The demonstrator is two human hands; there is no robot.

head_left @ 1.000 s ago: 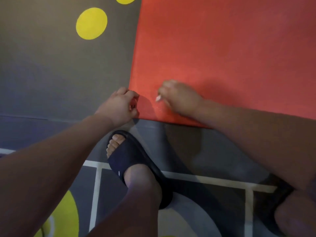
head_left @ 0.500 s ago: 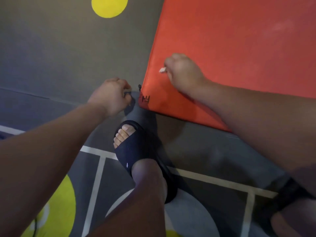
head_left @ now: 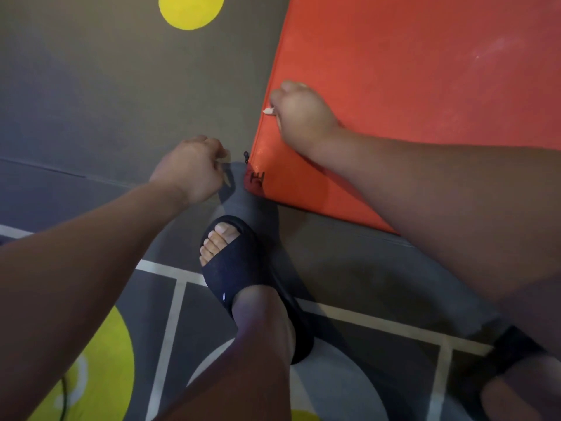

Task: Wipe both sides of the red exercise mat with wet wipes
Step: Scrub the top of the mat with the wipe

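Note:
The red exercise mat [head_left: 425, 71] lies flat on the floor and fills the upper right of the head view. Its near left corner carries a dark logo [head_left: 257, 178] and a small zipper pull [head_left: 246, 156]. My right hand [head_left: 300, 117] rests on the mat close to its left edge, fingers curled round a wet wipe [head_left: 268, 110]; only a small white tip of the wipe shows. My left hand [head_left: 194, 168] is a curled fist over the grey floor, just left of the mat's corner. It touches nothing and holds nothing.
My left foot in a dark sandal [head_left: 243, 275] stands just below the mat's corner, my right foot [head_left: 510, 360] at the lower right. The grey floor [head_left: 91, 86] has yellow circles [head_left: 191, 7] and white lines [head_left: 170, 329]. A thin cable [head_left: 62, 399] lies bottom left.
My left hand has let go of the mat's corner and drawn back to the left. My right hand has slid with the wipe up the mat toward its left edge.

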